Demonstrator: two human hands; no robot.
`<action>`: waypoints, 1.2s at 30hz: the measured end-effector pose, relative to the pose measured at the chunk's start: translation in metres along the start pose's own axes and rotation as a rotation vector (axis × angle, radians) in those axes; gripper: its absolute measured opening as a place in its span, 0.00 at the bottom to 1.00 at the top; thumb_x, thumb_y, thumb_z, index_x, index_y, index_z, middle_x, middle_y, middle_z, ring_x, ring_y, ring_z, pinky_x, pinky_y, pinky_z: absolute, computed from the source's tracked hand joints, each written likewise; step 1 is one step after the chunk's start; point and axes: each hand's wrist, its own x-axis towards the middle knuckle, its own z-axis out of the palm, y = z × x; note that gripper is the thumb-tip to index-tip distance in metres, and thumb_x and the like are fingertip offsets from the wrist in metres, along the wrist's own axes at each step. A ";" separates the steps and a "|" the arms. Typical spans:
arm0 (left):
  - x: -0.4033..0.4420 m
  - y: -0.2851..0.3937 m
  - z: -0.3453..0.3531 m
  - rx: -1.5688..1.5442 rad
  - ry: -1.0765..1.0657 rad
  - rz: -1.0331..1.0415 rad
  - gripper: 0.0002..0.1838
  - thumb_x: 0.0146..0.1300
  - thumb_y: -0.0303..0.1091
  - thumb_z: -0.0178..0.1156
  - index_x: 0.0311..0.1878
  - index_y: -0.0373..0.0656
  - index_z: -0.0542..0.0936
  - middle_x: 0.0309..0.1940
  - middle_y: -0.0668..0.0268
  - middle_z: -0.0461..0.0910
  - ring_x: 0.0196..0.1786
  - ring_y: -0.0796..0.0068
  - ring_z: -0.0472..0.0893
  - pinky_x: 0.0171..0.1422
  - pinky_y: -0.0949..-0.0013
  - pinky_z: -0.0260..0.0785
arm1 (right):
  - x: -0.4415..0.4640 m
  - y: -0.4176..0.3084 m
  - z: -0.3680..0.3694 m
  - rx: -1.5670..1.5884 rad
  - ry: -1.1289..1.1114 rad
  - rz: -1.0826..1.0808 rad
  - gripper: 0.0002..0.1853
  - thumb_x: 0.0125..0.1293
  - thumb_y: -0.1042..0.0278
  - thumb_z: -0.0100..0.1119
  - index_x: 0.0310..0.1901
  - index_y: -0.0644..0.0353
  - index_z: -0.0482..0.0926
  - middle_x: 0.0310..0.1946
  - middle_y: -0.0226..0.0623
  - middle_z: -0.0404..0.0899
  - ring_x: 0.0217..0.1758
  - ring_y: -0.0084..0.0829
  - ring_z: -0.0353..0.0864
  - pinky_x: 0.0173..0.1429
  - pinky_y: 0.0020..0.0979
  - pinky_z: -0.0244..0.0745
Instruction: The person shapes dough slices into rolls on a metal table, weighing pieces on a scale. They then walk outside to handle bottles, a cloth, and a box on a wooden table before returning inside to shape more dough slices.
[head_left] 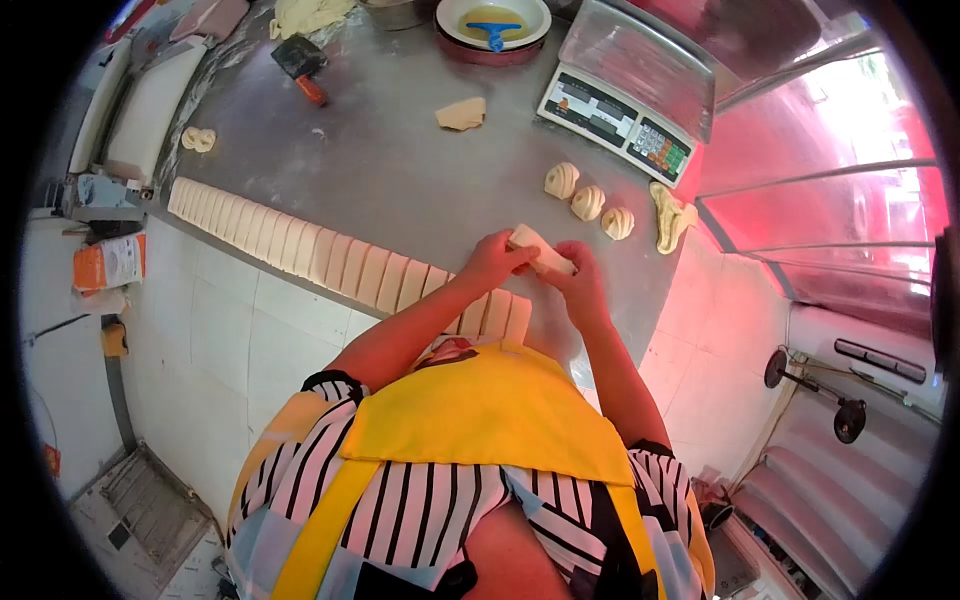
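Between my two hands is a pale strip of dough [541, 248], held above the metal table near its front edge. My left hand [492, 260] pinches its left end, and my right hand [580, 283] grips the right end. A long row of cut dough slices [330, 258] runs along the table's front edge, partly hidden under my left forearm. Just beyond my right hand sit three shaped dough rolls: one [562, 180], a second [588, 203] and a third [618, 223]. To their right lies an irregular piece of dough [671, 217].
A digital scale [630, 100] stands at the back right. At the back are a bowl [493, 22] with a blue-handled tool [493, 36] and a scraper [301, 68]. A flat dough scrap [461, 114] lies mid-table; a small dough knot [198, 139] is far left.
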 end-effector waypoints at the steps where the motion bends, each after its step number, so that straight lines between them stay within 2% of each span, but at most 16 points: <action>1: 0.003 0.004 -0.003 -0.020 0.040 -0.029 0.20 0.63 0.49 0.56 0.42 0.40 0.76 0.33 0.64 0.79 0.33 0.73 0.80 0.42 0.71 0.75 | -0.005 -0.010 0.006 -0.165 -0.011 -0.133 0.16 0.54 0.74 0.62 0.44 0.62 0.71 0.44 0.37 0.73 0.44 0.30 0.75 0.46 0.30 0.73; 4: 0.001 0.030 -0.011 -0.603 -0.031 -0.422 0.17 0.63 0.47 0.57 0.41 0.40 0.76 0.31 0.63 0.79 0.31 0.74 0.80 0.37 0.71 0.76 | -0.001 -0.017 0.003 -0.652 -0.082 -0.582 0.16 0.53 0.75 0.61 0.44 0.61 0.71 0.47 0.38 0.71 0.43 0.37 0.75 0.46 0.33 0.73; 8: 0.017 0.015 -0.015 -0.498 -0.085 -0.441 0.15 0.63 0.45 0.56 0.39 0.41 0.76 0.30 0.63 0.79 0.31 0.74 0.80 0.36 0.69 0.76 | 0.009 -0.024 -0.009 -1.023 -0.077 -0.917 0.16 0.53 0.75 0.59 0.45 0.61 0.71 0.45 0.41 0.71 0.42 0.46 0.74 0.45 0.36 0.74; 10: 0.021 0.012 -0.017 -0.446 -0.124 -0.467 0.14 0.63 0.43 0.57 0.39 0.40 0.76 0.29 0.63 0.79 0.30 0.73 0.80 0.35 0.68 0.76 | 0.015 -0.016 -0.017 -1.014 -0.096 -0.621 0.16 0.55 0.72 0.61 0.46 0.60 0.72 0.45 0.40 0.72 0.44 0.42 0.75 0.44 0.35 0.73; 11: 0.020 0.010 -0.016 -0.002 -0.032 -0.151 0.13 0.62 0.41 0.57 0.40 0.40 0.76 0.29 0.63 0.79 0.30 0.72 0.80 0.35 0.67 0.75 | 0.017 -0.010 -0.019 -1.003 -0.103 -0.470 0.15 0.56 0.70 0.61 0.46 0.59 0.72 0.45 0.40 0.73 0.44 0.40 0.75 0.44 0.35 0.73; 13: 0.014 0.015 -0.007 0.879 0.147 0.494 0.12 0.60 0.37 0.58 0.41 0.39 0.76 0.28 0.62 0.79 0.30 0.70 0.80 0.34 0.66 0.74 | 0.020 -0.002 -0.015 -0.242 -0.057 0.122 0.16 0.58 0.68 0.61 0.48 0.58 0.72 0.42 0.38 0.75 0.44 0.35 0.76 0.44 0.34 0.74; 14: 0.016 0.013 -0.006 0.826 0.195 0.566 0.12 0.59 0.36 0.59 0.41 0.39 0.76 0.27 0.61 0.79 0.29 0.69 0.80 0.33 0.66 0.73 | 0.023 0.001 -0.013 0.146 -0.033 0.405 0.16 0.59 0.68 0.60 0.48 0.57 0.72 0.41 0.37 0.75 0.43 0.32 0.77 0.45 0.34 0.75; 16: 0.018 0.009 -0.004 0.717 0.286 0.703 0.12 0.57 0.32 0.59 0.42 0.38 0.75 0.26 0.59 0.78 0.28 0.67 0.80 0.32 0.66 0.72 | 0.011 -0.019 -0.008 0.221 -0.158 0.290 0.17 0.59 0.69 0.60 0.50 0.58 0.72 0.37 0.35 0.76 0.40 0.28 0.77 0.43 0.30 0.76; 17: 0.017 0.011 -0.006 0.585 0.257 0.511 0.11 0.56 0.31 0.59 0.42 0.38 0.76 0.26 0.59 0.78 0.28 0.67 0.80 0.32 0.67 0.72 | 0.005 -0.025 -0.007 0.262 -0.216 0.233 0.18 0.59 0.70 0.59 0.51 0.58 0.71 0.35 0.34 0.76 0.38 0.25 0.77 0.42 0.29 0.76; 19: 0.011 0.031 -0.011 0.314 0.194 0.132 0.11 0.54 0.30 0.59 0.40 0.36 0.76 0.27 0.57 0.79 0.28 0.67 0.80 0.32 0.68 0.71 | 0.004 -0.023 -0.014 -0.054 -0.388 -0.014 0.18 0.59 0.72 0.58 0.52 0.59 0.71 0.31 0.32 0.75 0.35 0.24 0.77 0.41 0.27 0.75; 20: 0.014 0.029 -0.012 0.286 0.153 0.070 0.11 0.53 0.29 0.59 0.40 0.36 0.76 0.27 0.56 0.79 0.28 0.66 0.80 0.33 0.68 0.71 | 0.005 -0.024 -0.017 -0.216 -0.469 -0.142 0.18 0.59 0.73 0.57 0.52 0.59 0.71 0.30 0.31 0.75 0.34 0.24 0.76 0.40 0.26 0.75; 23: 0.020 0.026 -0.014 0.359 0.025 -0.037 0.12 0.51 0.29 0.60 0.40 0.37 0.77 0.28 0.56 0.79 0.28 0.65 0.79 0.33 0.68 0.71 | 0.009 -0.036 -0.017 -0.482 -0.350 -0.151 0.15 0.59 0.77 0.55 0.49 0.61 0.73 0.29 0.30 0.74 0.32 0.24 0.75 0.41 0.25 0.73; 26: 0.013 0.023 -0.003 0.673 -0.119 0.083 0.11 0.52 0.29 0.59 0.40 0.39 0.77 0.28 0.57 0.79 0.29 0.63 0.79 0.36 0.67 0.71 | 0.026 -0.054 -0.013 -0.500 -0.158 -0.079 0.11 0.60 0.74 0.56 0.45 0.59 0.75 0.30 0.29 0.76 0.33 0.22 0.75 0.42 0.25 0.73; 31: 0.010 0.002 0.000 0.648 -0.108 0.644 0.10 0.52 0.29 0.60 0.40 0.40 0.77 0.37 0.58 0.76 0.34 0.60 0.77 0.41 0.64 0.70 | 0.054 -0.010 -0.011 0.198 -0.193 0.373 0.11 0.64 0.62 0.56 0.39 0.61 0.76 0.32 0.29 0.77 0.32 0.22 0.77 0.36 0.27 0.74; 33: 0.010 -0.006 -0.005 0.587 0.007 0.518 0.13 0.53 0.28 0.61 0.43 0.40 0.76 0.39 0.59 0.74 0.34 0.64 0.76 0.40 0.66 0.71 | 0.060 0.012 -0.004 0.533 -0.328 0.541 0.12 0.65 0.60 0.54 0.40 0.60 0.76 0.34 0.30 0.78 0.34 0.25 0.78 0.36 0.29 0.76; 36: 0.014 -0.011 -0.011 0.459 0.101 0.417 0.16 0.54 0.29 0.62 0.47 0.40 0.75 0.41 0.61 0.73 0.34 0.72 0.76 0.38 0.70 0.70 | 0.060 0.017 0.004 0.516 -0.228 0.669 0.11 0.66 0.61 0.51 0.43 0.57 0.76 0.35 0.31 0.79 0.34 0.26 0.78 0.37 0.30 0.78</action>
